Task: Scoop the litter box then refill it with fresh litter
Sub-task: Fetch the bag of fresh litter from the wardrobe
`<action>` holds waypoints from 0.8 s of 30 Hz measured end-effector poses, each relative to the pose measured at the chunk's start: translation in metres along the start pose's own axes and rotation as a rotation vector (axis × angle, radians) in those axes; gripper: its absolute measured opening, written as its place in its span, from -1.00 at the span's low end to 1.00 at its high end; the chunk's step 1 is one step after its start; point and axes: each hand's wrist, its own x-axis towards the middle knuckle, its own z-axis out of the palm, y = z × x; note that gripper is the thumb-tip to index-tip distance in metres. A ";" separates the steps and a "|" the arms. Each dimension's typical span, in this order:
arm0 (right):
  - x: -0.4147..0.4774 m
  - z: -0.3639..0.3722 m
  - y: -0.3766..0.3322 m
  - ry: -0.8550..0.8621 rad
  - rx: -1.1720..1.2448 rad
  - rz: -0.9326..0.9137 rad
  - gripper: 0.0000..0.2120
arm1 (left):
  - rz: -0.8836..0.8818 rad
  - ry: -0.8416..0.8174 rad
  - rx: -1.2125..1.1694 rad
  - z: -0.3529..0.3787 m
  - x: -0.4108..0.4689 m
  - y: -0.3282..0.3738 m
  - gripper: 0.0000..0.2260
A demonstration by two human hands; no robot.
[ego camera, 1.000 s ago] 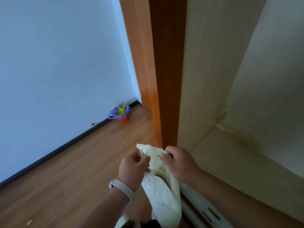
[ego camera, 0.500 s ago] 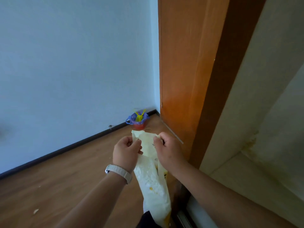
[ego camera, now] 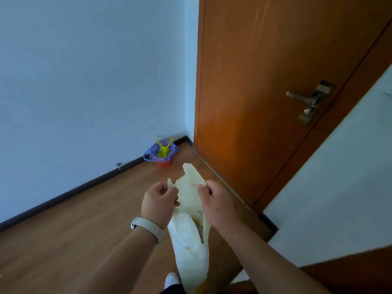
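Hands, two of them, hold one pale, translucent plastic bag (ego camera: 189,237) up in front of the person's body, above a wooden floor (ego camera: 70,240). The left hand (ego camera: 159,200) has its fingers (ego camera: 167,188) curled in, pinching the left edge of the bag's mouth. The right hand (ego camera: 216,201) mirrors it, fingers curled and pinching the right edge, so the top of the bag is stretched between the two fists with one loose flap standing up above them. The bag hangs down between the forearms; whitish, grainy contents with a few yellow spots show through the film in its lower part. One light-coloured watch strap (ego camera: 149,228) circles the left wrist. The tip of one white shoe (ego camera: 171,280) shows just beside the bag's lower end.

Farther off, in the corner where the pale blue wall (ego camera: 84,81) meets an orange-brown wooden door (ego camera: 265,81), stands one small red bin (ego camera: 163,163) lined with a blue bag; one yellow bag with two upright handles sits inside it. The door carries one metal lever handle (ego camera: 307,100). A dark skirting board (ego camera: 63,195) runs along the wall's foot.
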 end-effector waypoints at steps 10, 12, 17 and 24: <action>0.107 0.039 -0.050 -0.032 0.073 0.009 -0.66 | -0.034 -0.060 0.057 -0.029 0.137 0.036 -0.87; 0.123 0.040 -0.061 -0.047 0.080 -0.038 -0.64 | 0.005 -0.017 0.060 -0.036 0.156 0.048 -0.86; 0.169 0.047 -0.099 -0.065 0.107 -0.146 -0.61 | 0.069 0.083 0.035 -0.060 0.196 0.072 -0.83; 0.236 0.082 -0.143 -0.162 0.125 -0.235 -0.63 | 0.015 0.299 -0.006 -0.097 0.234 0.069 -0.81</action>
